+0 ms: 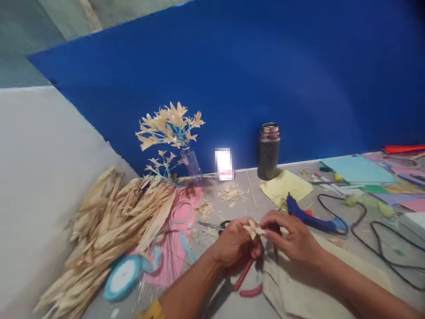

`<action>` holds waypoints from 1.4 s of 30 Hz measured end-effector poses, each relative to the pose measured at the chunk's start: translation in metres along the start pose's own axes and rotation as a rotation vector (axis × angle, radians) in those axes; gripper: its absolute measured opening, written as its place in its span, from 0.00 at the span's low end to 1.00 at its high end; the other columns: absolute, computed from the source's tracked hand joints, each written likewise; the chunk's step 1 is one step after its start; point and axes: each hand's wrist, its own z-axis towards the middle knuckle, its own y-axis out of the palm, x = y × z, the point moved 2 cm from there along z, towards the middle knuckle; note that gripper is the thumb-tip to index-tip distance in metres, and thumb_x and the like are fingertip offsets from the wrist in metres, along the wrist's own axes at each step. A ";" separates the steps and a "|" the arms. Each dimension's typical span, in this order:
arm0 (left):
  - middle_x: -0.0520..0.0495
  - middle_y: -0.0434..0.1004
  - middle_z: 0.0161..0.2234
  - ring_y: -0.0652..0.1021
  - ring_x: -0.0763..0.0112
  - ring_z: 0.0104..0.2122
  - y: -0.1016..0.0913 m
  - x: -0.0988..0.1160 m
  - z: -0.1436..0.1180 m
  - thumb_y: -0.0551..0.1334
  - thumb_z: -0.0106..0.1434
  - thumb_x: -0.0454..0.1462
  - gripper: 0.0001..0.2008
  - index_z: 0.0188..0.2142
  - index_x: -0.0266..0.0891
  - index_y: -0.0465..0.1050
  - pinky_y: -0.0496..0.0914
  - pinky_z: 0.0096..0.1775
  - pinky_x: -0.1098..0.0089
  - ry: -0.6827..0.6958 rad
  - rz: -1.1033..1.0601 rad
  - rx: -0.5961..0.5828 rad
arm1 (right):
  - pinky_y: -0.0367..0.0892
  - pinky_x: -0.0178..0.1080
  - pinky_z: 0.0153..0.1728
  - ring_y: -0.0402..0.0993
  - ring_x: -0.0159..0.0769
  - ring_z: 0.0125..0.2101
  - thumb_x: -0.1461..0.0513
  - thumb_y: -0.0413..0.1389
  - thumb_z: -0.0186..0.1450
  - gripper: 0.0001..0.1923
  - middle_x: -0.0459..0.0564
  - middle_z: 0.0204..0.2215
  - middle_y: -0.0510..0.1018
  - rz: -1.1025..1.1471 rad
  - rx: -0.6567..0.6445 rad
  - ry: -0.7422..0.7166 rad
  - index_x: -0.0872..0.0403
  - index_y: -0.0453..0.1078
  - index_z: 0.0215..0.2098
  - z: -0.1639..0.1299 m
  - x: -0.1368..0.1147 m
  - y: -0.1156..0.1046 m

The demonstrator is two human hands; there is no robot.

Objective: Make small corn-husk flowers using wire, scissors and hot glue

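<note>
1. My left hand [235, 243] sits just below the middle of the frame, fingers curled and pinching a small pale husk flower [254, 229] at its tips.
2. My right hand [292, 237] meets it from the right; thumb and forefinger close on the same flower, so both hands grasp it between them.
3. The flower is held just above the table [239, 208], low centre of the frame, petals spread.
4. Under my left hand lie red-handled pliers [244, 277], handles pointing toward the lower edge. I cannot tell whether my palm touches them.
5. A pair of scissors [214, 226] lies just left of my left hand.
6. A blue glue gun [310, 217] lies just right of my right hand, its black cord [368, 235] looping off to the right.
7. A clear vase [191, 161] stands at centre left against the blue board [265, 66]; it holds blue stems topped with husk blossoms [171, 124].
8. A dark jar [268, 151] stands right of centre by the board, open at the top; its contents are hidden.
9. A heap of dried husks [109, 221] fills the lower left, with a blue ribbon spool [124, 277] beside it on pink paper [175, 248].
10. Yellow paper [287, 186] lies near the jar; coloured sheets [358, 170] lie at the far right.
</note>
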 end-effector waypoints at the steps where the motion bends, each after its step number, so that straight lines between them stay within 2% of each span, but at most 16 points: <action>1: 0.53 0.73 0.21 0.75 0.75 0.17 -0.001 -0.001 0.000 0.77 0.51 0.49 0.24 0.31 0.35 0.70 0.68 0.22 0.77 -0.003 0.005 0.003 | 0.67 0.31 0.25 0.73 0.30 0.22 0.65 0.57 0.67 0.05 0.43 0.24 0.78 -0.017 0.015 -0.001 0.52 0.74 0.34 0.000 -0.001 0.000; 5: 0.53 0.72 0.21 0.75 0.75 0.18 -0.001 0.000 -0.001 0.78 0.50 0.49 0.24 0.31 0.34 0.71 0.68 0.22 0.76 0.009 0.007 0.036 | 0.68 0.32 0.26 0.73 0.31 0.22 0.65 0.57 0.67 0.04 0.44 0.26 0.79 -0.081 0.057 -0.026 0.51 0.74 0.37 -0.002 -0.005 -0.001; 10: 0.54 0.70 0.20 0.73 0.76 0.17 0.001 0.003 -0.001 0.79 0.47 0.49 0.25 0.29 0.35 0.71 0.66 0.21 0.76 0.040 -0.028 0.113 | 0.69 0.32 0.26 0.73 0.31 0.22 0.66 0.57 0.68 0.04 0.45 0.27 0.79 -0.135 0.049 -0.078 0.51 0.73 0.36 -0.003 -0.002 0.003; 14: 0.55 0.70 0.18 0.71 0.77 0.16 0.002 0.001 0.000 0.79 0.45 0.50 0.25 0.28 0.36 0.70 0.64 0.20 0.76 0.068 -0.023 0.165 | 0.70 0.32 0.26 0.72 0.31 0.22 0.67 0.58 0.67 0.05 0.47 0.30 0.80 -0.165 0.113 -0.153 0.51 0.72 0.40 -0.007 0.004 0.006; 19: 0.53 0.72 0.19 0.72 0.78 0.15 0.003 -0.002 0.000 0.79 0.46 0.47 0.23 0.27 0.35 0.70 0.64 0.21 0.77 0.054 -0.001 0.217 | 0.73 0.34 0.33 0.79 0.36 0.32 0.69 0.57 0.68 0.08 0.50 0.33 0.80 -0.169 0.084 -0.258 0.50 0.74 0.41 -0.009 0.007 0.005; 26: 0.52 0.76 0.21 0.72 0.77 0.16 0.003 0.003 -0.003 0.79 0.45 0.47 0.23 0.33 0.34 0.76 0.64 0.20 0.77 0.076 0.048 0.238 | 0.72 0.34 0.32 0.78 0.35 0.32 0.69 0.57 0.68 0.08 0.49 0.32 0.79 -0.145 0.078 -0.239 0.50 0.74 0.39 -0.009 0.008 0.004; 31: 0.50 0.77 0.22 0.73 0.77 0.17 0.007 0.013 -0.007 0.77 0.45 0.43 0.17 0.27 0.34 0.78 0.64 0.22 0.75 0.095 0.249 0.347 | 0.71 0.34 0.33 0.77 0.34 0.32 0.70 0.57 0.68 0.08 0.48 0.32 0.78 -0.135 0.078 -0.195 0.50 0.72 0.38 -0.008 0.010 0.006; 36: 0.54 0.70 0.16 0.70 0.77 0.16 0.010 0.015 -0.008 0.72 0.48 0.39 0.09 0.24 0.34 0.78 0.62 0.22 0.76 0.137 0.366 0.395 | 0.71 0.34 0.32 0.77 0.35 0.31 0.69 0.56 0.69 0.08 0.48 0.31 0.79 -0.153 0.081 -0.229 0.50 0.72 0.39 -0.006 0.009 0.006; 42: 0.52 0.70 0.15 0.68 0.78 0.15 0.005 0.017 -0.009 0.69 0.52 0.40 0.09 0.24 0.34 0.80 0.59 0.21 0.75 0.208 0.450 0.445 | 0.70 0.34 0.31 0.77 0.34 0.29 0.66 0.57 0.70 0.05 0.47 0.30 0.79 -0.176 0.091 -0.140 0.50 0.72 0.37 -0.007 0.014 0.006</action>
